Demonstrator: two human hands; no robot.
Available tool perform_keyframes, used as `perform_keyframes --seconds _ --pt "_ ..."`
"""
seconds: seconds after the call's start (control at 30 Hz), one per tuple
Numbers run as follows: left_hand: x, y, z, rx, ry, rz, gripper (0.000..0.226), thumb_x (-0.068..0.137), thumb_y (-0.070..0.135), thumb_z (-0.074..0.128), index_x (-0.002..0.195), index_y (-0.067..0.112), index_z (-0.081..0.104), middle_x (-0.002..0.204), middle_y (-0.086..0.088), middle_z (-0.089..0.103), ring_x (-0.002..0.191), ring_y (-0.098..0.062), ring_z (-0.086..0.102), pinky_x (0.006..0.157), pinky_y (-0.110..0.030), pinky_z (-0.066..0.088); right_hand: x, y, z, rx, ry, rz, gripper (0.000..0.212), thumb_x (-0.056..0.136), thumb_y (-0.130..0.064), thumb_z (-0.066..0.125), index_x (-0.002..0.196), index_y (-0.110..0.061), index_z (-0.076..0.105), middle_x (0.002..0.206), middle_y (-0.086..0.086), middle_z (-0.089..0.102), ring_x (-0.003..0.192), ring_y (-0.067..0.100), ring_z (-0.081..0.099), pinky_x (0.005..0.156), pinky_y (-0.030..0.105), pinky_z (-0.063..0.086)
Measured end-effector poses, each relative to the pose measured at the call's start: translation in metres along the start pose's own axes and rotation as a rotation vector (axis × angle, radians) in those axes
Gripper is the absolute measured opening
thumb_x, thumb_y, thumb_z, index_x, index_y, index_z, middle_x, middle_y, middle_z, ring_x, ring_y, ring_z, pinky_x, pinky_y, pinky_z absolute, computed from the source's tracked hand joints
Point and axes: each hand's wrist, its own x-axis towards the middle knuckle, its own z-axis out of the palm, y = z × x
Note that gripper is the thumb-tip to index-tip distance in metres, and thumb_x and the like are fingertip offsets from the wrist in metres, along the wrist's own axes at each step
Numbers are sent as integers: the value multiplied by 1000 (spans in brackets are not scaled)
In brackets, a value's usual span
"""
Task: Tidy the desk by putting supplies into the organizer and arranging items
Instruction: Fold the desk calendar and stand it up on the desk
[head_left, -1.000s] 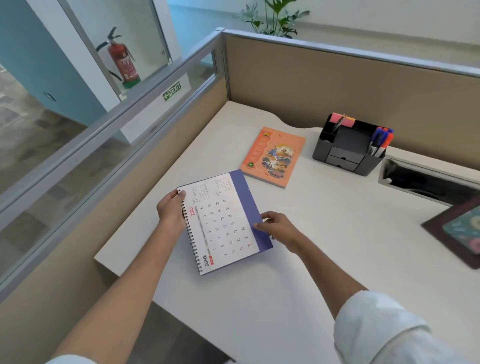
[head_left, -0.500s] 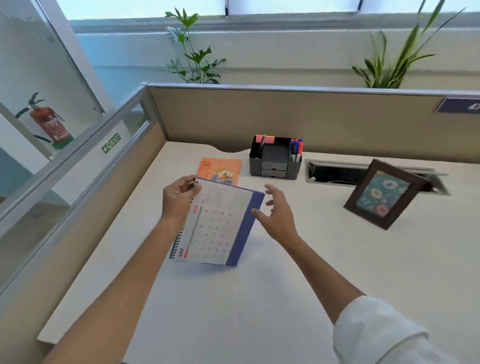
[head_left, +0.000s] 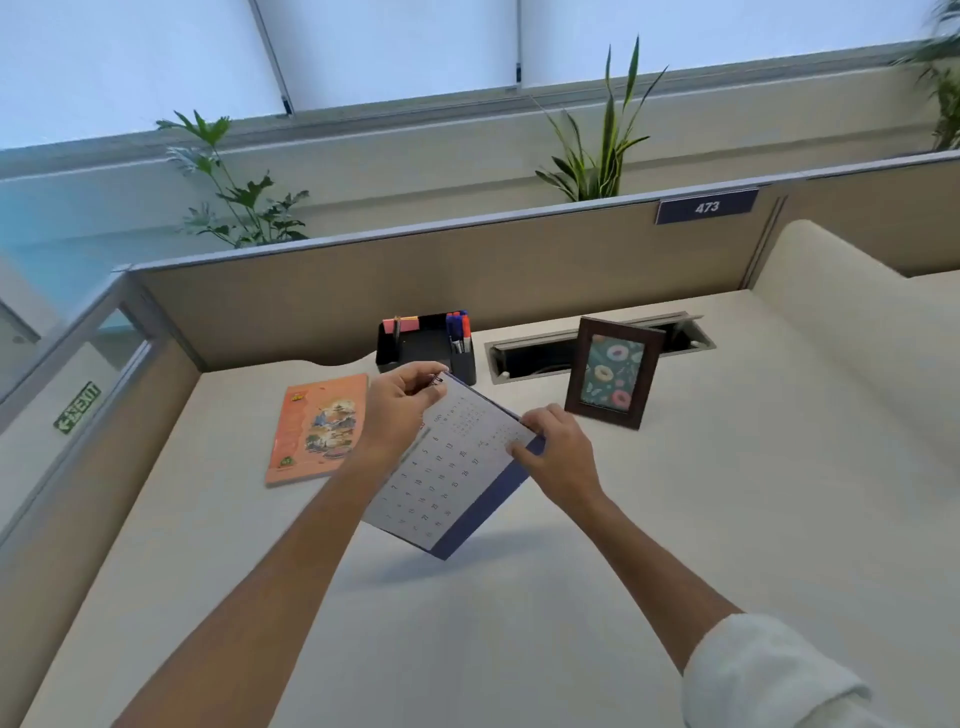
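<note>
A spiral-bound desk calendar (head_left: 441, 483) with a blue edge is lifted off the white desk (head_left: 727, 519), tilted. My left hand (head_left: 400, 405) grips its spiral top corner. My right hand (head_left: 558, 454) holds its right edge, fingers curled over the page. Behind them the black organizer (head_left: 421, 345) stands against the partition, with pink sticky notes and several markers in it. Its lower front is hidden by my left hand and the calendar.
An orange book (head_left: 317, 428) lies flat to the left. A dark picture frame (head_left: 613, 371) stands to the right, in front of a cable slot (head_left: 530, 356). Beige partitions wall the desk at the back and left.
Both hands raised the calendar from the desk and carried it forward and up. My right hand, open half a second ago, now holds its right edge. The view tilted up.
</note>
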Motion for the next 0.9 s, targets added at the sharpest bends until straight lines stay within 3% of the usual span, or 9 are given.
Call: perform_keyframes --seconds 0.1,0.3,0.43,0.5,0.6,0.7,0.77,0.8,0.9 --pt "3 4 35 69 -96 53 20 87 4 65 101 17 72 96 -4 72 91 -21 68 80 -39 58 -7 20 -16 47 -43 103 26 78 -28 76 98 -16 66 96 -5 52 94 11 48 77 26 52" --pt "2 19 106 179 -327 156 18 88 6 64 99 18 72 95 3 70 90 -11 65 74 -26 55 -17 65 -58 270 -79 264 24 82 -11 71 105 -6 72 126 -3 47 112 12 49 87 27 54" --pt "4 29 159 156 -429 203 18 87 6 65 101 16 71 99 2 71 93 -8 65 75 -19 53 -29 104 -89 496 -67 390 23 82 -4 64 99 -14 75 102 0 70 97 22 65 86 46 57" --pt "5 30 185 115 -456 194 17 86 8 67 99 18 72 98 2 71 94 -9 66 79 -22 55 -36 124 -107 552 -23 440 23 84 0 62 98 -14 74 100 3 72 99 25 65 89 44 55" --pt "12 25 218 111 -360 204 15 86 17 69 101 15 72 99 4 72 92 -5 65 81 -21 54 -49 149 -132 611 52 502 25 87 2 61 104 -12 72 104 5 72 104 25 65 87 33 53" --pt "26 10 238 135 -119 148 27 89 25 65 114 15 65 111 3 64 96 -3 59 77 -16 53 -62 177 -154 694 141 566 27 89 3 59 112 -9 69 108 6 72 108 24 65 94 36 52" --pt "34 -2 248 48 10 -1 36 89 34 63 120 18 57 118 2 58 107 -11 56 86 -31 55 -69 194 -169 744 226 605 27 90 4 59 111 -10 68 109 5 72 108 24 65 95 37 52" --pt "36 -7 255 -12 34 -96 37 89 37 61 121 19 53 117 2 56 108 -14 56 83 -33 55 -71 201 -177 766 268 615 27 90 5 58 111 -10 68 109 4 72 108 23 64 93 35 53" --pt "38 -22 280 -38 -9 -294 29 94 41 54 109 16 53 108 0 62 99 -16 60 71 -25 47 -71 222 -196 824 365 640 28 91 6 57 113 -9 66 109 2 71 106 20 64 88 29 53"
